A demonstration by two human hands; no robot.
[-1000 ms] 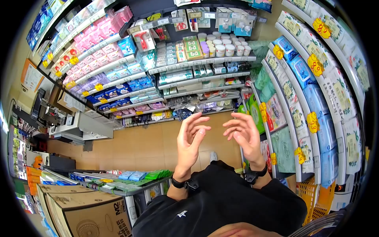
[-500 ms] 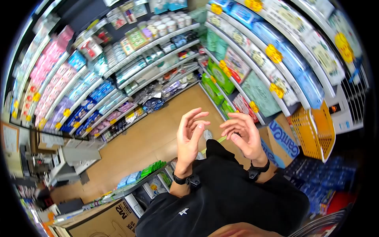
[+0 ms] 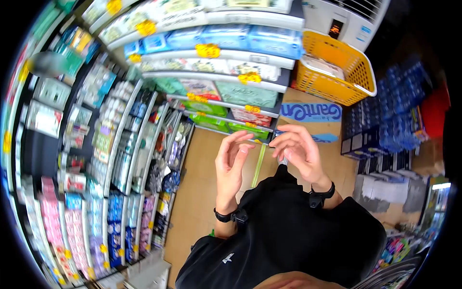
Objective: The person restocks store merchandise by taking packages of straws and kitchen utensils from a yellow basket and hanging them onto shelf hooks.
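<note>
With left hand (image 3: 232,163) and right hand (image 3: 302,150) empty, apart and loosely curved — see green packs (image 3: 209,109) on low shelf (image 3: 226,119) beyond. Likely light, soft, slick — best grasped at both ends.

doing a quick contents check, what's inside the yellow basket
Inside the yellow basket, at least one whitish pack shows, its print unreadable. Whatever may lie beneath it is covered.
</note>
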